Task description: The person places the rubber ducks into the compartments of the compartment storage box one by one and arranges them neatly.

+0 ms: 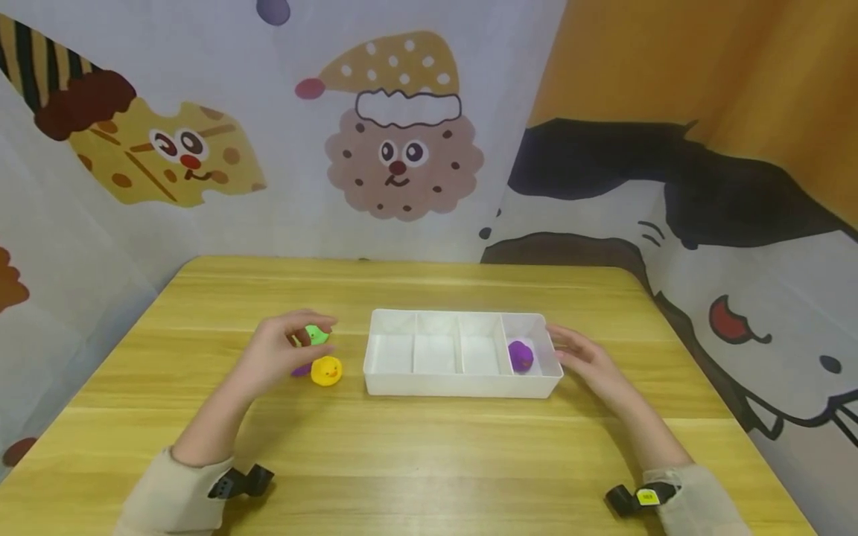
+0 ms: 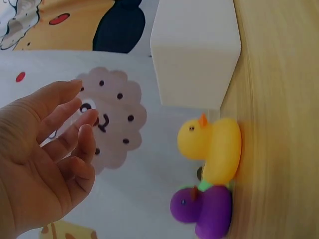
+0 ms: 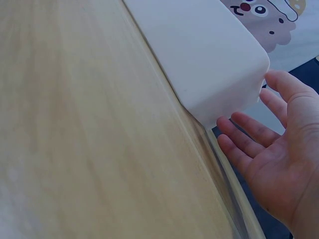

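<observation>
My left hand [image 1: 278, 350] hovers over a small group of rubber ducks, its fingers loosely bent and holding nothing. Around it are a yellow duck [image 1: 326, 371], a green duck [image 1: 318, 335] and a purple duck [image 2: 214, 211], which the hand partly hides in the head view. To their right stands a white tray [image 1: 462, 385] with a row of compartments. A second purple duck [image 1: 520, 356] sits in its rightmost compartment. At the tray's right end is my right hand [image 3: 279, 149], fingers relaxed, the fingertips at the end wall without gripping it.
Both hands work above a wood-grain table [image 1: 415, 461]. Behind it hangs a cloth [image 1: 402, 238] printed with cartoon figures. Dark wrist cameras are strapped over both beige sleeves [image 1: 177, 491].
</observation>
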`<state>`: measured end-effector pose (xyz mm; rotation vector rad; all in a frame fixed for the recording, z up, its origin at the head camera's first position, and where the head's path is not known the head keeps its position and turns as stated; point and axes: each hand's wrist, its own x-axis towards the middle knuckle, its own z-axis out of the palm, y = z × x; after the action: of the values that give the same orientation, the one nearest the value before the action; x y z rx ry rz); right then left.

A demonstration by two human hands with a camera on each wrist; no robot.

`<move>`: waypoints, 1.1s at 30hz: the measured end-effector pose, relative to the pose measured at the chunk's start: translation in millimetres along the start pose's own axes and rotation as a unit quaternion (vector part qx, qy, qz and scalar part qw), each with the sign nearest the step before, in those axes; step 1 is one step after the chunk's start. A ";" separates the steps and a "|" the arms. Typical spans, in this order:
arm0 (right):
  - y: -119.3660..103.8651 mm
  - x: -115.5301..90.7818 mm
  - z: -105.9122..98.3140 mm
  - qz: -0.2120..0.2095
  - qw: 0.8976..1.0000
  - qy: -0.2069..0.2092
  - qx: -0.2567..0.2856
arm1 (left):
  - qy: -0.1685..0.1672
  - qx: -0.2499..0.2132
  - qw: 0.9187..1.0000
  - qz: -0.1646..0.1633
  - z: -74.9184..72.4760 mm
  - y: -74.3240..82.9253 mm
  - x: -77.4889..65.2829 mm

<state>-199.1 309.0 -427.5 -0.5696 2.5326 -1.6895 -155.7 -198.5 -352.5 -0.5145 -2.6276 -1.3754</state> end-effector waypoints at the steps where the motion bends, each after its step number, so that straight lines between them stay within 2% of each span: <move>1: 0.3 0.1 0.0 0.000 1.000 0.000 0.000 | 0.003 0.004 1.000 0.000 -1.8 -1.5 -0.5; 15: 0.4 -0.3 -0.6 0.009 1.000 -0.002 0.004 | 0.003 0.028 0.999 -0.044 -22.5 -29.1 -6.7; 23: -0.2 -0.6 -0.7 0.008 1.000 -0.002 0.002 | -0.017 0.035 0.997 -0.070 -33.0 -49.1 -8.6; 33: 0.9 -0.3 -0.1 0.000 1.000 -0.005 0.006 | -0.056 0.014 0.995 -0.087 -32.4 -71.7 -9.4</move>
<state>-199.1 309.5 -428.2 -0.5751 2.5139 -1.6955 -173.8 -265.0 -391.7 -0.3778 -2.8362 -1.3920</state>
